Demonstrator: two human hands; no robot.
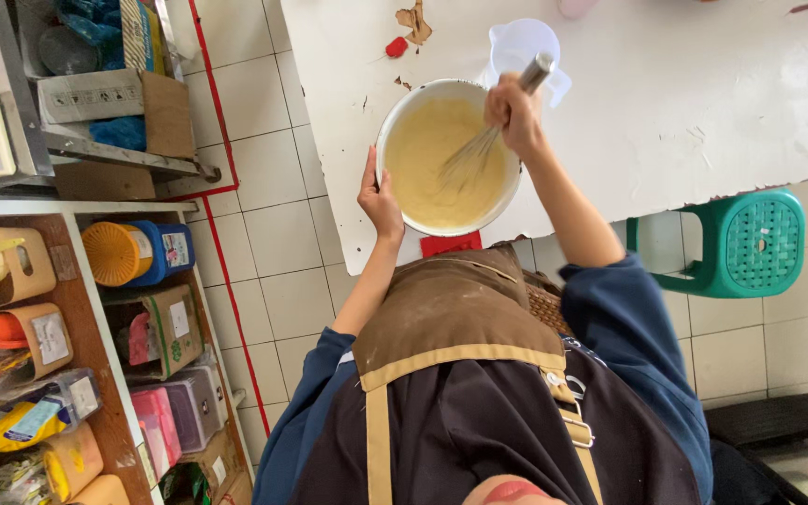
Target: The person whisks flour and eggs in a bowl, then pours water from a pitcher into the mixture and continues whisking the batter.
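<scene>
A: Right hand [514, 112] first. Fingers curled tight into a fist around the handle of a metal wire whisk [479, 150]. Handle end sticks out above the knuckles, wire loops are down in the batter.

B: And the left hand [381, 198]?

A: Flat against the outside wall of the round white mixing bowl [395, 117], on its left edge. Fingers together and mostly straight, thumb along the rim. Pressing on it rather than gripping; it does not wrap around anything.

B: Where's the bowl?

A: On the white worktop with chipped paint [703, 103], near the table's edge closest to the person. Pale yellow batter [423, 154] fills most of it.

B: Arm pose?

A: Right forearm is bare, sleeve of the dark blue top pushed up to the elbow, arm reaching forward over the table edge, wrist bent down toward the bowl. Left arm also extended, forearm bare, coming in from the left side. Both arms pass either side of a brown apron with tan straps [451, 318].

B: Anything around?

A: A clear plastic measuring jug [516, 42] stands just behind the bowl, partly hidden by the whisk hand. A small red object [396, 47] lies on the table near it. A green plastic stool [736, 245] sits on the tiled floor by the table, to the right. Shelves with jars and packets [67, 374] run down the left side.
</scene>
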